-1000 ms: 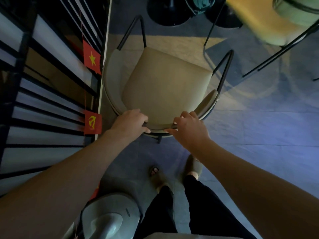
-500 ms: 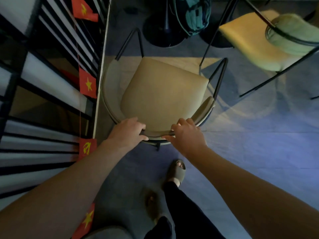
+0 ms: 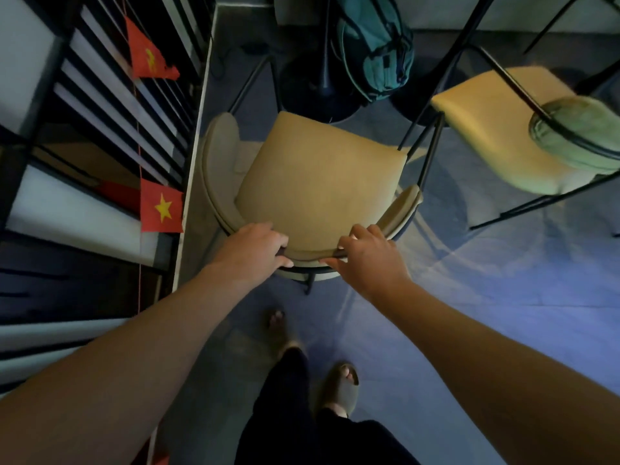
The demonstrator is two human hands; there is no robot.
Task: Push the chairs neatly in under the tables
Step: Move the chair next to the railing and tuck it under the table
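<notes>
A tan cushioned chair point(image 3: 315, 182) with a curved padded backrest and thin black metal legs stands right in front of me. My left hand point(image 3: 253, 251) grips the backrest's top rim on its left part. My right hand point(image 3: 367, 255) grips the same rim a little to the right. Beyond the seat's front edge a round black table base point(image 3: 312, 92) with a dark pole rests on the floor. The table top itself is out of view.
A second tan chair point(image 3: 496, 122) with a green backrest stands at the right. A teal bag point(image 3: 379, 48) hangs behind the table base. A slatted black-and-white partition point(image 3: 97, 135) with small red flags point(image 3: 161, 206) runs close along the left. My sandalled feet point(image 3: 339, 387) are on the blue-grey floor.
The chair has slid forward towards the black table base, both hands staying on the backrest. I have stepped forward behind it, and the bag and second chair have come further into view.
</notes>
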